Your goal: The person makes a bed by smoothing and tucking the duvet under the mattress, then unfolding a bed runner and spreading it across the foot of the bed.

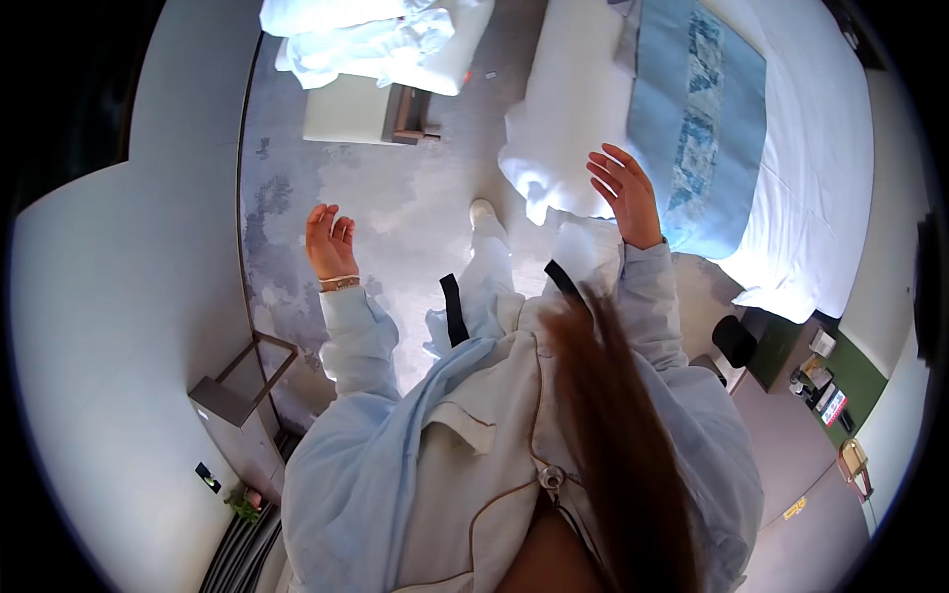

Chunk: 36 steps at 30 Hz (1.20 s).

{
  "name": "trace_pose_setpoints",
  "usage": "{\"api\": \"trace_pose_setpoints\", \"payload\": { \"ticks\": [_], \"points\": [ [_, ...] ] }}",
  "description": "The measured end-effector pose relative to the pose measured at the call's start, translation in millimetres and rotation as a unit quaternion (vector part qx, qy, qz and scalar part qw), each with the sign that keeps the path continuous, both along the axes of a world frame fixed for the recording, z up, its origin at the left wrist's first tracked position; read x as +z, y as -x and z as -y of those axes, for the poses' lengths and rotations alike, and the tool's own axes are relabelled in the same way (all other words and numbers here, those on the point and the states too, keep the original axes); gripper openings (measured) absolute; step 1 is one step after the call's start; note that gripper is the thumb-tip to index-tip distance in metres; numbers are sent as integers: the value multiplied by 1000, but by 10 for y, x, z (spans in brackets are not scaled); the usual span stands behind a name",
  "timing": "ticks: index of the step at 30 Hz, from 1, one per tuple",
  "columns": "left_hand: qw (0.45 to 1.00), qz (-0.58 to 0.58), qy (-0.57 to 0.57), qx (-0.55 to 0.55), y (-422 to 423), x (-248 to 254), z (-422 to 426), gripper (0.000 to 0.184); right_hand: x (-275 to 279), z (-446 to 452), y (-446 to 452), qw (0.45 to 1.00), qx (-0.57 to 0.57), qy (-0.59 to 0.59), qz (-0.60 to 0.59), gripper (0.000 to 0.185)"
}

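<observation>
Two hands in view, both the wearer's own, both raised with nothing in them. Left hand point(331, 242): half open, fingers loosely curled, over the patchy grey floor point(395, 183) near the wall point(188, 198); at least one bracelet point(340, 284) on that wrist (could be two bands). Right hand point(630, 198): more open, fingers slightly bent and apart, in front of the near corner of the bed; looks clear of the fabric (contact hard to judge from above).

One bed point(820, 148), upper right, white bedding hanging in loose folds at the near end. One blue runner point(652, 99) laid over it, one patterned band point(697, 138) down its middle; right hand is just beside its left edge.

Top left: one heap of white linen point(366, 35), and just below it one cream block-like seat point(341, 114) with a brown wooden part.

On the wearer: one pale jacket point(484, 425), two black straps point(454, 308) hanging in front, one long lock of hair point(623, 425), one shoe point(481, 209) showing clearly.

Right side: one black round-topped item point(733, 341), one printed card point(832, 405) among small items (too small to count), one tan bag point(854, 465). Lower left: one wall-side frame point(222, 400), one small plant point(241, 504).
</observation>
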<state>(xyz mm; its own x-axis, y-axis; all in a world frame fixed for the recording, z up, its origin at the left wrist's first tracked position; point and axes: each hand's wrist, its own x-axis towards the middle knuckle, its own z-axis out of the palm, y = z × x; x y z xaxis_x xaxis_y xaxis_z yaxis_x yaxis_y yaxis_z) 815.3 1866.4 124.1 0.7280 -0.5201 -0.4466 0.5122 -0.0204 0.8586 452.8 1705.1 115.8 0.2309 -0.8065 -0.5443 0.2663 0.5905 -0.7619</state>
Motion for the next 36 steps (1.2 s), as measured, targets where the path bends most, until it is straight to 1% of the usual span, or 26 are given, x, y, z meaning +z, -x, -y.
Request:
{"api": "trace_pose_setpoints", "payload": {
  "ticks": [2, 3, 5, 8, 12, 15, 17, 19, 21, 22, 23, 25, 26, 27, 29, 30, 31, 33, 35, 36],
  "points": [
    [997, -35, -32, 56, -191, -45, -123, 16, 65, 46, -207, 1000, 29, -1, 7, 30],
    [997, -39, -32, 62, -254, -84, -179, 16, 73, 86, -254, 999, 45, 12, 4, 29],
    [992, -96, 2, 85, -362, -161, -262, 15, 112, 174, -336, 997, 66, 33, -15, 29],
    [989, -100, 33, 103, -466, -239, -295, 14, 97, 357, -396, 997, 44, 48, -41, 29],
    [982, -93, 56, 153, -666, -238, -294, 11, 105, 590, -452, 996, 39, 51, -61, 31],
    [978, -66, 81, 180, -958, -154, -180, 7, 104, 829, -490, 997, 23, 61, -38, 33],
    [974, -19, 92, 208, -1152, -127, -68, 3, 118, 1041, -481, 997, 34, 60, -41, 34],
    [969, -9, 98, 226, -1238, -17, 213, 3, 104, 1310, -441, 996, 30, 63, -50, 35],
    [968, 12, 92, 233, -1325, 42, 543, 4, 79, 1601, -381, 996, 1, 63, -61, 35],
    [966, 0, 67, 248, -1364, 65, 745, 7, 49, 1734, -338, 995, -27, 57, -71, 35],
    [967, 1, 70, 243, -1405, 65, 1016, 7, 6, 1914, -315, 995, -32, 60, -69, 35],
    [974, -6, 35, 223, -1401, 50, 1435, 10, 21, 2124, -242, 990, -115, 37, -76, 36],
    [982, -14, 72, 175, -1449, -36, 1642, 10, 37, 2203, -201, 990, -124, 40, -61, 35],
    [984, -16, 67, 163, -1460, -5, 1851, 10, 25, 2226, -156, 988, -136, 35, -64, 35],
    [988, -34, 60, 138, -1426, 42, 2418, 10, 28, 2448, -41, 992, -120, 29, -41, 35],
    [988, -43, 78, 125, -1408, 75, 2653, 9, 76, 2548, -32, 988, -131, 27, -77, 35],
    [989, -45, 78, 116, -1384, 108, 2843, 9, 85, 2603, -10, 987, -140, 26, -78, 35],
    [991, -59, 102, 61, -1302, 224, 3265, 10, 103, 2674, 71, 981, -174, 68, -57, 35],
    [991, -58, 122, 1, -1416, 106, 3627, 12, 80, 2685, 80, 974, -218, 66, -6, 35],
    [994, -42, 101, 2, -1371, 193, 3848, 12, 148, 2670, 72, 973, -221, 53, -44, 34]
  ]
}}
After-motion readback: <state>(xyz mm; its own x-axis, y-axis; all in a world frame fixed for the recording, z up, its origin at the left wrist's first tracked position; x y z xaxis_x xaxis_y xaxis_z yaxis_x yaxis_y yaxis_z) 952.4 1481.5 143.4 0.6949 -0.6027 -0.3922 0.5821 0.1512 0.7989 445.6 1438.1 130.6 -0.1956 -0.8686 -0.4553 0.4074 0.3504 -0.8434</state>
